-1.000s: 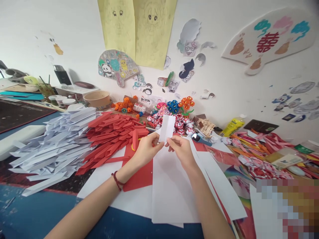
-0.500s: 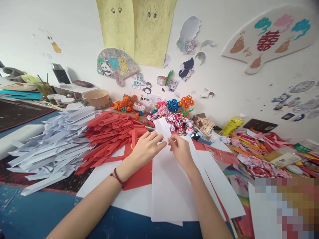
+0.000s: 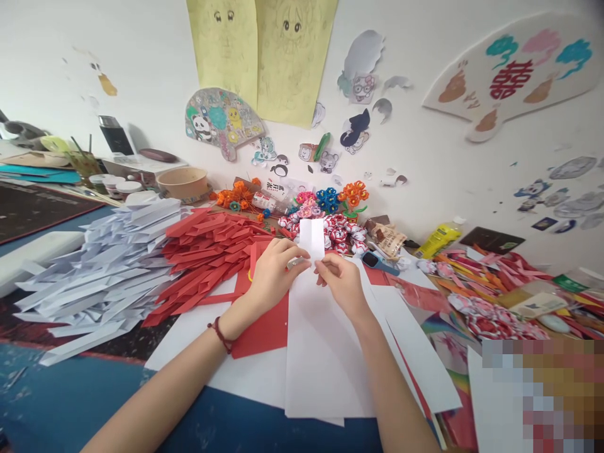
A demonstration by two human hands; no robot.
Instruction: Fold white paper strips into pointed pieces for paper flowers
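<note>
A small white paper strip (image 3: 312,238), with a lengthwise crease, stands upright between my hands. My left hand (image 3: 278,267) pinches its lower left edge between thumb and fingers. My right hand (image 3: 340,280) grips the lower right corner with thumb and fingertips. Below them lies a large white paper sheet (image 3: 325,358), partly covered by my right forearm. A piece of red paper (image 3: 264,330) shows beside it, under my left wrist. To the left are a heap of folded red paper strips (image 3: 212,251) and a heap of folded white paper strips (image 3: 113,270).
Red-and-white paper balls (image 3: 337,233) sit behind my hands, with a smartwatch (image 3: 377,263) to their right. A yellow bottle (image 3: 438,238) and coloured strips (image 3: 491,277) are at the right. A tan bowl (image 3: 183,184) stands at the back left, before the wall.
The white paper strip has turned from a leftward tilt to nearly upright. My left fingers have shifted slightly left along its edge, and my right hand has moved slightly.
</note>
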